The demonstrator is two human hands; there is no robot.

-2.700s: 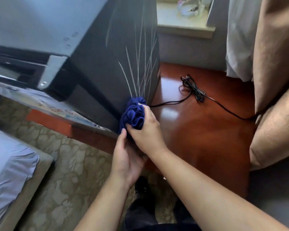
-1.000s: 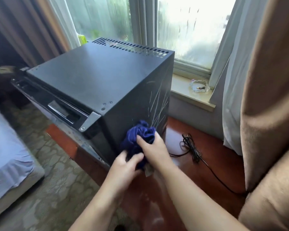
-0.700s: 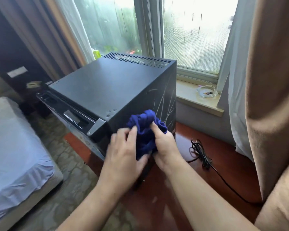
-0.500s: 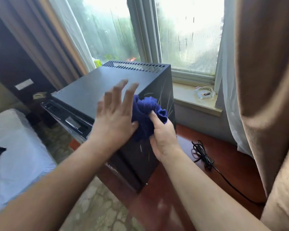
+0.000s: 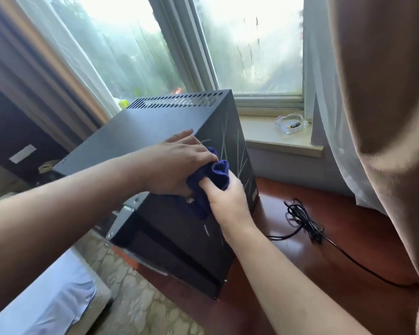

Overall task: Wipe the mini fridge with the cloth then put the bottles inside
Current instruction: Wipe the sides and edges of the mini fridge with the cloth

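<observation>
A bed with a pale blue sheet (image 5: 46, 303) lies closest, at 7 o'clock. Next to it is a beige carpet with a leafy pattern (image 5: 136, 301).

Two bare arms reach in from 6 and 8 o'clock. The right hand (image 5: 228, 204) holds the dark blue fluffy cloth (image 5: 219, 174) from below. Its thumb pushes into the cloth and its fingers are hidden behind the folds, so it pinches the cloth. The left hand (image 5: 174, 165) lies on top of the same cloth, at 10 o'clock from the right hand. Its fingers (image 5: 198, 147) point to 2 o'clock and bend a little over the cloth. I cannot tell if they grip it or only press on it.

The cloth is bunched up at the top edge of the black metal box-shaped mini fridge (image 5: 179, 245), where the top meets the near side. Thin pale scratch lines (image 5: 237, 146) run over that side.

The fridge stands on a shiny red-brown wooden bench (image 5: 336, 240). A tangled black cable (image 5: 305, 221) lies on the bench at 3 o'clock from the fridge.

Farther back, a small clear plastic bag (image 5: 291, 122) sits on the pale window sill (image 5: 264, 136). Behind it is a foggy glass window (image 5: 252, 44). A thin white curtain (image 5: 329, 153) and a thick beige curtain (image 5: 385, 117) hang at 3 o'clock.
</observation>
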